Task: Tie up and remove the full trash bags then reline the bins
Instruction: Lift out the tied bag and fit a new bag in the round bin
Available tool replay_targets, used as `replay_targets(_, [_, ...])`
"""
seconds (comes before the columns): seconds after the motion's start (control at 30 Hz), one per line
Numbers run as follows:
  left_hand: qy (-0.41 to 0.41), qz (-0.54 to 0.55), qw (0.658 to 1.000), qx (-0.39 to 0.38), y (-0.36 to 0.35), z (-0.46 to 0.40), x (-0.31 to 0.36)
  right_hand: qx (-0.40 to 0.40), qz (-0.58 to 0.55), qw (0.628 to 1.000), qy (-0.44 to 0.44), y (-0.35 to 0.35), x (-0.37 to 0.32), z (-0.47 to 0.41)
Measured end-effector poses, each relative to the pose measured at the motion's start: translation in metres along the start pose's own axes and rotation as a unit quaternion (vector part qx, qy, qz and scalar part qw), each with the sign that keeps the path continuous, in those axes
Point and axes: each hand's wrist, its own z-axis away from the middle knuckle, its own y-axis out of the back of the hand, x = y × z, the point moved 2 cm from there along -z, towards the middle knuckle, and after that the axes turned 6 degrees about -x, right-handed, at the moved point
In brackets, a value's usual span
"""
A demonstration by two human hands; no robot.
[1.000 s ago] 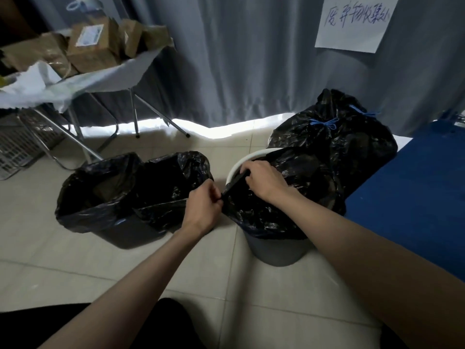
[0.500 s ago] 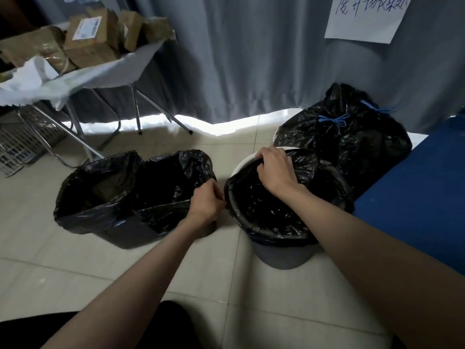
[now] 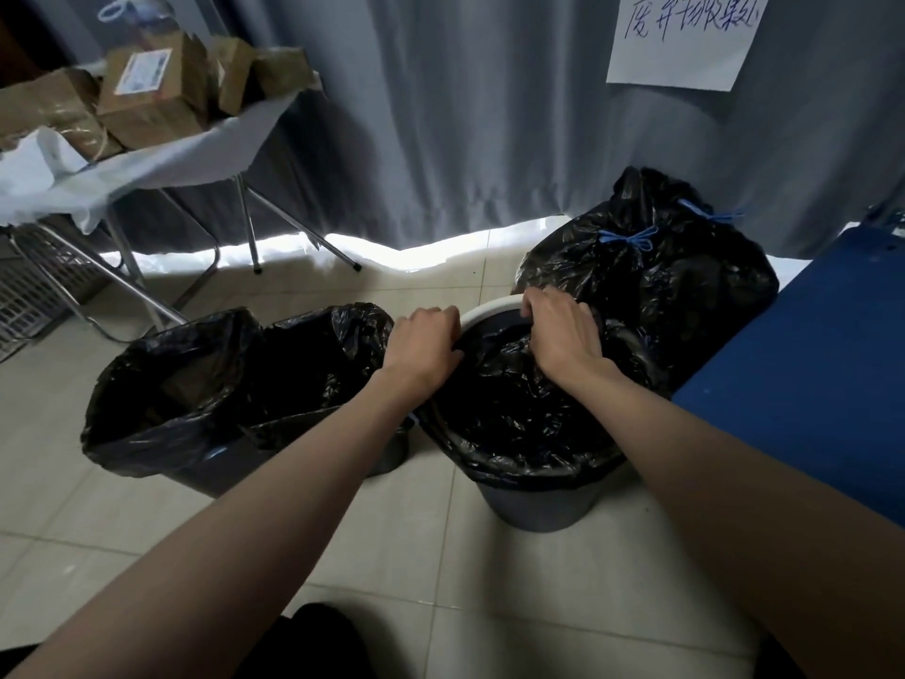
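Three lined bins stand in a row on the floor (image 3: 122, 521): two touching bins (image 3: 161, 463) (image 3: 387, 458) left, one bin (image 3: 534, 512) right; tied trash bags (image 3: 651, 281) sit behind it.

A white paper sign (image 3: 678, 39) pinned to the grey curtain (image 3: 489, 115) at one o'clock carries blue handwritten Chinese, roughly "废弃物收集处". At eleven o'clock, a cardboard box (image 3: 147, 93) bears a white label, its print too small to read.

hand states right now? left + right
Left hand: fingers curled, gripping the black liner at the bin rim.
Right hand: fingers curled, gripping the liner's far edge.
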Motion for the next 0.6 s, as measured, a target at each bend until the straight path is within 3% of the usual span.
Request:
replay_targets(0.13, [0.0,0.009,1.0,0.027,-0.006,-0.002,-0.003,0.041,-0.036,0.999,-0.006,0.007,0.006,-0.003])
replay_targets(0.33, [0.016,0.122,0.991,0.044,-0.009,-0.01,-0.012,0.076,-0.11,0.991,-0.009,0.009,0.015,-0.019])
replay_targets(0.6, [0.116,0.246,0.962,0.032,-0.016,-0.039,-0.024,-0.004,-0.078,0.996,-0.047,-0.012,0.028,-0.027])
